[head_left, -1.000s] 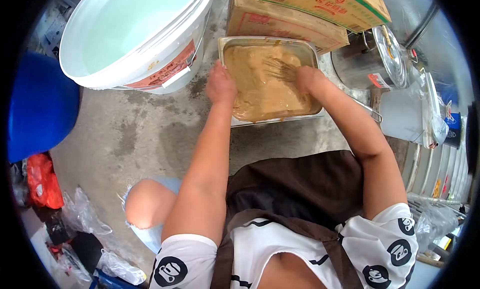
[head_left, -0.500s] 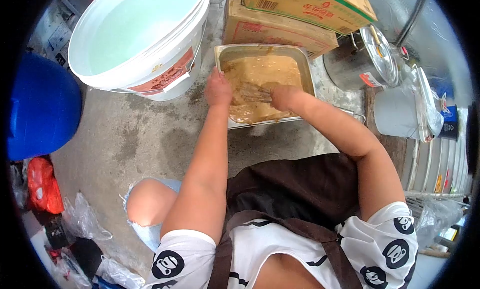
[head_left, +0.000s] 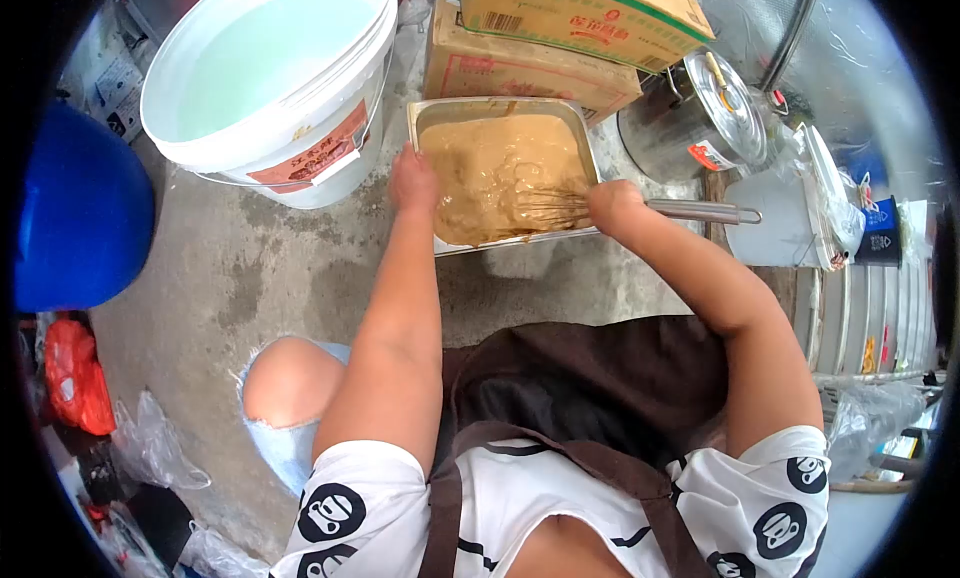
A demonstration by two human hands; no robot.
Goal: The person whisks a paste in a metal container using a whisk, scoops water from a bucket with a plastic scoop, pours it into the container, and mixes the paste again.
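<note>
A rectangular metal pan [head_left: 589,146] sits on the floor in front of me, holding a thick tan batter [head_left: 490,153]. My left hand [head_left: 413,181] is closed on the pan's left rim. The wires of a metal whisk [head_left: 695,210] lie partly sunk in the batter at the pan's right side. Around the whisk, near where the wires meet the handle, my right hand [head_left: 615,206] is wrapped; the handle sticks out to the right past the rim. Batter smears the pan's near edge, and ripples show around the wires.
A large white bucket [head_left: 345,108] of pale liquid stands at the upper left, beyond a blue barrel [head_left: 85,208]. Stacked cardboard boxes [head_left: 540,73] sit behind the pan. At right are a lidded steel pot [head_left: 665,128] and a white pail [head_left: 770,218]. A red bag [head_left: 75,378] lies lower left.
My right hand and the whisk have moved right across the pan, and more of the handle shows. The left hand stays on the rim. The whole view has shifted slightly.
</note>
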